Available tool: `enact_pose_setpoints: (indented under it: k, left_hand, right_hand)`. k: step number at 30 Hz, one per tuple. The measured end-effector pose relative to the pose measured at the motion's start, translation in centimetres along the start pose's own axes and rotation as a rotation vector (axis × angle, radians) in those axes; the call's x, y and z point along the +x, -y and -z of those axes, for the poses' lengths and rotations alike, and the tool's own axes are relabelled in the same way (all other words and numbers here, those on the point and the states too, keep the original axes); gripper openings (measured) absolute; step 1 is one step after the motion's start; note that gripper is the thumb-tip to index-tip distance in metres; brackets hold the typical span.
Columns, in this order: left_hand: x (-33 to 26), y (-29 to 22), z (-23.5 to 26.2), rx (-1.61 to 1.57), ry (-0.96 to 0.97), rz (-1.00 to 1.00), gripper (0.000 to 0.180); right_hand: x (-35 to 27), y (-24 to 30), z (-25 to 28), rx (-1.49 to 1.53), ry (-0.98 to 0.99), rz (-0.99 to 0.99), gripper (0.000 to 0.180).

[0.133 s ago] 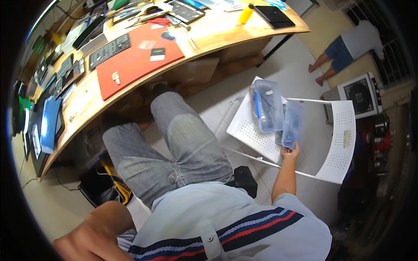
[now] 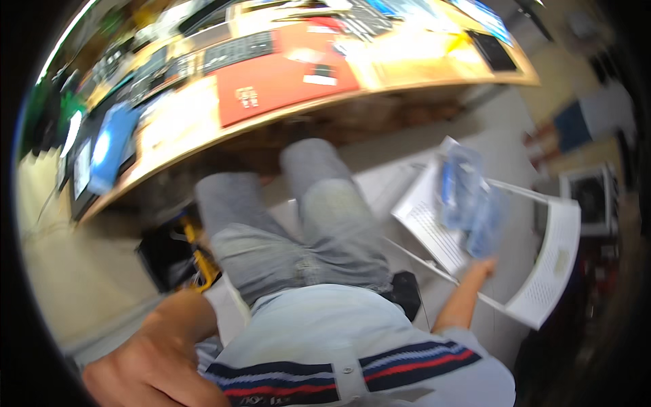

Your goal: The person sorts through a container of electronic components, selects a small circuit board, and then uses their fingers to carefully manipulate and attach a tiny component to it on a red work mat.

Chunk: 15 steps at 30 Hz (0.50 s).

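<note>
Our view has swung since the earlier picture and is now smeared with motion blur. The workbench [image 2: 420, 78] has slid toward two o'clock, so its red mat [image 2: 281, 78] sits near twelve o'clock where it was nearer eleven before. The white chair [image 2: 549, 271] with the clear plastic boxes [image 2: 468, 197] has drifted from about two o'clock down toward three. Our right hand [image 2: 483, 266] has kept its place at the near edge of those boxes. Our left hand [image 2: 146, 370] at seven o'clock now shows larger in the frame, more of its back in view.
</note>
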<state>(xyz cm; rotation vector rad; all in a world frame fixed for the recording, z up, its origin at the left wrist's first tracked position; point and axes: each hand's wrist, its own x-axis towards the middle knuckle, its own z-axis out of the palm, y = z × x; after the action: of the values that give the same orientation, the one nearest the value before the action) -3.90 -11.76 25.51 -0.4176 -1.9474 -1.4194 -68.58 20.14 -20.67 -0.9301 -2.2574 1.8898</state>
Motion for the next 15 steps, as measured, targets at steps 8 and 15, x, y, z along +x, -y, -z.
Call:
enact_pose_setpoints:
  k: [8, 15]
  left_hand:
    - [-7.9, -1.8, 2.3, 0.204, -0.321, -0.019, 0.02]
    - [-13.7, 5.8, 6.7, 1.119, -1.114, 0.529, 0.034]
  right_hand:
    - [-34.2, 6.2, -7.5, -0.024, 0.869, 0.876, 0.037]
    - [-62.6, 10.0, -9.7, 0.038, 1.951, 0.982, 0.017]
